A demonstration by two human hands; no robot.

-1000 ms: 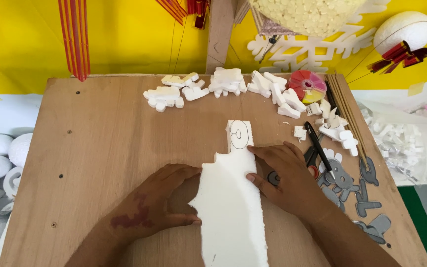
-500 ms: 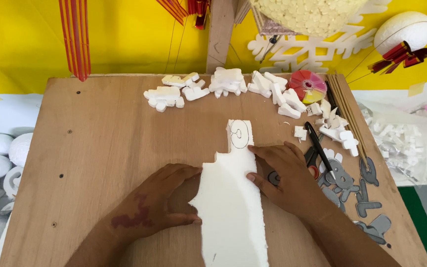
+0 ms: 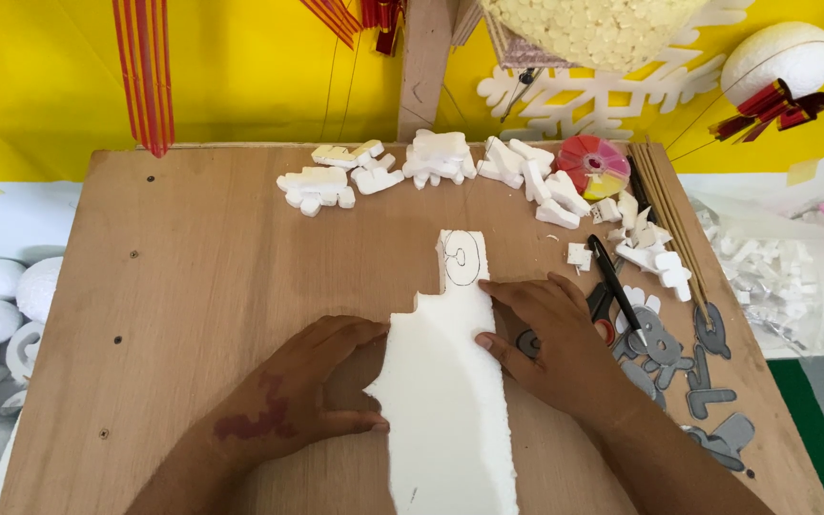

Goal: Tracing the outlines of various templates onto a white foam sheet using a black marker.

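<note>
Here, both hands lay flat, fingers spread, gripping nothing: left hand (image 3: 302, 396) and right hand (image 3: 550, 339) flanked the foam strip (image 3: 450, 401), which ran lengthwise away from the person on the worktop (image 3: 202, 286).

Packages: clear plastic bag (image 3: 774, 286) of white foam scraps, right of board | labels: none visible | signs: none visible | screens: none visible
</note>
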